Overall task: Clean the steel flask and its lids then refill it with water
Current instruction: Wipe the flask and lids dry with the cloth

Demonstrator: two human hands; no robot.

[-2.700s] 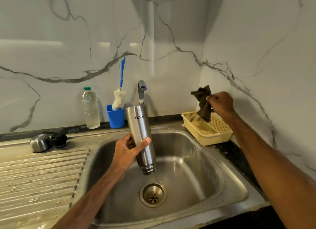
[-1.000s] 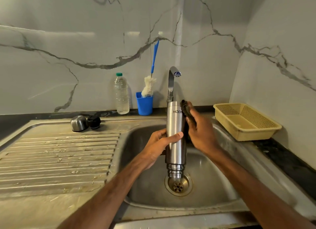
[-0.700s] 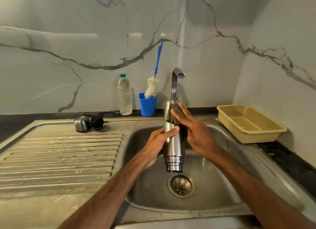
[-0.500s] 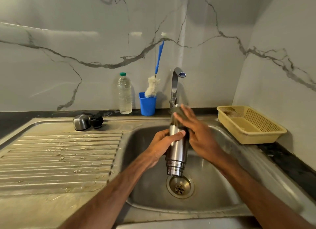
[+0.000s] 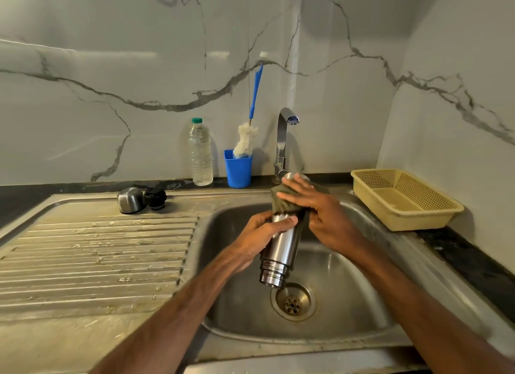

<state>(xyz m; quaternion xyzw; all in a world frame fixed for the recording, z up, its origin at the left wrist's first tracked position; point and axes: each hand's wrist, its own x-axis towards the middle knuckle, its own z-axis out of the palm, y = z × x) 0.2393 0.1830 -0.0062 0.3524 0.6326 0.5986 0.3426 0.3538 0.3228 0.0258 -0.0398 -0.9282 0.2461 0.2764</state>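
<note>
The steel flask [image 5: 280, 248] hangs upside down over the sink basin [image 5: 348, 304], its open mouth pointing at the drain [image 5: 293, 302]. My left hand [image 5: 260, 235] grips its middle. My right hand [image 5: 312, 203] presses a dark green scrub cloth [image 5: 281, 203] around the flask's upper part, near its base, with fingers spread over the cloth. The steel outer lid [image 5: 130, 200] and the black inner lid [image 5: 155, 197] sit side by side at the back of the draining board.
A tap [image 5: 284, 139] stands behind the flask, with no water running. Left of it are a blue cup [image 5: 238, 170] holding a bottle brush [image 5: 246, 139] and a clear plastic bottle [image 5: 200, 153]. A yellow perforated tray [image 5: 404, 198] sits on the right counter.
My right hand brought the cloth from the yellow tray to the flask and now wraps it around the upper part. The flask has tilted slightly.
</note>
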